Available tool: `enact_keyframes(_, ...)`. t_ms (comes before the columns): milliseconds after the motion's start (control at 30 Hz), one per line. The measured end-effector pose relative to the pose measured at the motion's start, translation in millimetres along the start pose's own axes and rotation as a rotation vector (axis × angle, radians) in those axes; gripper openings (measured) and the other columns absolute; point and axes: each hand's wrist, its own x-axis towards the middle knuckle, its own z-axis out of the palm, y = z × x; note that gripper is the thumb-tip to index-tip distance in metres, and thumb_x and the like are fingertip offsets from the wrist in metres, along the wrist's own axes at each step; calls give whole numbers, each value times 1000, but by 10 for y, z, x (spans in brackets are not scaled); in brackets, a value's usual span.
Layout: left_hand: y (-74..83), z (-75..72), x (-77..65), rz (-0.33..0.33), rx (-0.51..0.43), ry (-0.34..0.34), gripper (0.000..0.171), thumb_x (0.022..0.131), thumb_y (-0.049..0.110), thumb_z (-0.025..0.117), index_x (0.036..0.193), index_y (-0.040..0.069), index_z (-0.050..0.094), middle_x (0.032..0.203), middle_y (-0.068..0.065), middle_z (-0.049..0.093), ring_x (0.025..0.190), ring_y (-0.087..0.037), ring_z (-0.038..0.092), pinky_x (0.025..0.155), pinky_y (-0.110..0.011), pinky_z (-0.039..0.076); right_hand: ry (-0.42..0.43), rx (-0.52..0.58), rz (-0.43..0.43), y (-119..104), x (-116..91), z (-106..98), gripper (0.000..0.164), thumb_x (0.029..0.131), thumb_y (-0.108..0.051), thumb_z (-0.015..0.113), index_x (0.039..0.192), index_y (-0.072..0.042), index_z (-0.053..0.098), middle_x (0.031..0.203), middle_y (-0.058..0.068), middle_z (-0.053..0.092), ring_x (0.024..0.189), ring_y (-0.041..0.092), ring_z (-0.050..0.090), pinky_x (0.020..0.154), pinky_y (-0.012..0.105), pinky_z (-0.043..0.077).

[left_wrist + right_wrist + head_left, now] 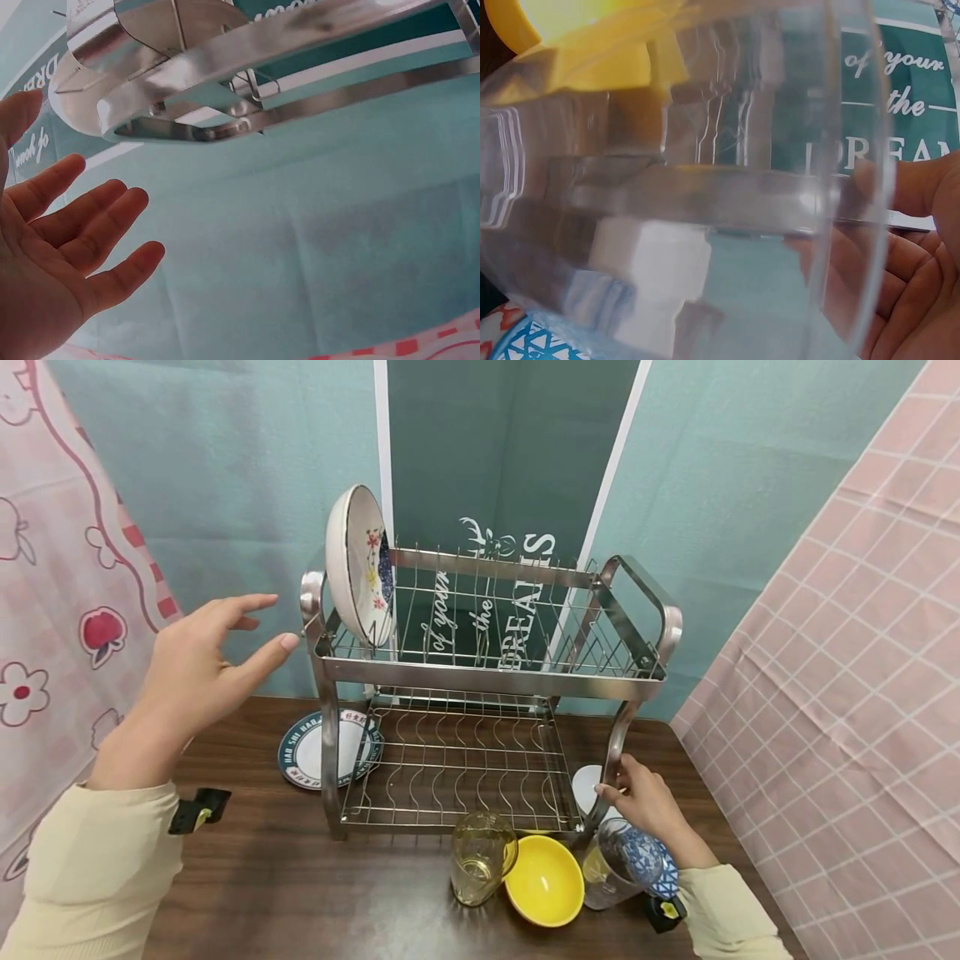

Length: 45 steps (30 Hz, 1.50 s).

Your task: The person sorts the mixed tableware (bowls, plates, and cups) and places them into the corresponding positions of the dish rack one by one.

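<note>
A two-tier metal dish rack (pixel 487 675) stands on the wooden table. In its upper tier, at the left end, a white bowl (pixel 348 568) with painted flowers stands on edge. My left hand (pixel 198 664) is in the air beside the rack's upper left handle, fingers spread and holding nothing. The left wrist view shows that palm (pixel 37 292) apart from the metal. My right hand (pixel 651 802) grips the rack's right front leg, thumb on one side and fingers on the other. A clear cup (pixel 667 127) partly covers this grip in the right wrist view.
A teal-rimmed plate (pixel 302 756) lies by the rack's left leg. Along the front right stand an amber glass mug (pixel 472 870), a yellow bowl (pixel 547 885), the clear cup and a blue-patterned dish (pixel 667 881). A white dish (pixel 585 787) is behind the right leg.
</note>
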Motion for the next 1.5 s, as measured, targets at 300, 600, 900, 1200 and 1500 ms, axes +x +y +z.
enact_keyframes(300, -179, 56, -287, -63, 61, -2, 46, 86, 28, 65, 124, 2, 57, 107, -23, 61, 54, -24, 49, 61, -43, 36, -11, 1, 11, -16, -13, 24, 23, 84, -8, 68, 98, 2, 52, 89, 20, 66, 78, 33, 64, 62, 43, 51)
enact_keyframes(600, -391, 230, -648, -140, 45, -42, 47, 86, 23, 66, 122, -4, 55, 104, -27, 59, 88, -40, 56, 74, -57, 37, -8, -1, 0, -5, -14, 5, 24, 83, -8, 68, 97, 1, 52, 88, 20, 66, 77, 34, 64, 62, 44, 52)
enact_keyframes(900, -518, 373, -903, -200, 36, -70, 44, 86, 22, 64, 120, -6, 54, 110, -28, 57, 100, -44, 52, 81, -58, 35, -9, -4, -6, 6, -12, -1, 23, 83, -8, 68, 96, 1, 52, 84, 17, 66, 73, 31, 64, 60, 42, 51)
enact_keyframes(1200, -610, 509, -1143, -250, 50, -127, 42, 83, 18, 68, 116, -4, 56, 113, -30, 54, 103, -50, 47, 83, -62, 32, -9, -12, -17, 10, -11, -5, 24, 83, -9, 68, 96, 1, 52, 83, 16, 66, 73, 30, 64, 60, 42, 51)
enact_keyframes(1500, -732, 669, -1335, -318, 79, -164, 41, 82, 19, 69, 114, -4, 57, 113, -31, 53, 98, -53, 46, 79, -63, 34, -7, -14, -20, 6, -13, -1, 24, 83, -9, 69, 96, 1, 51, 84, 17, 66, 73, 32, 64, 60, 43, 51)
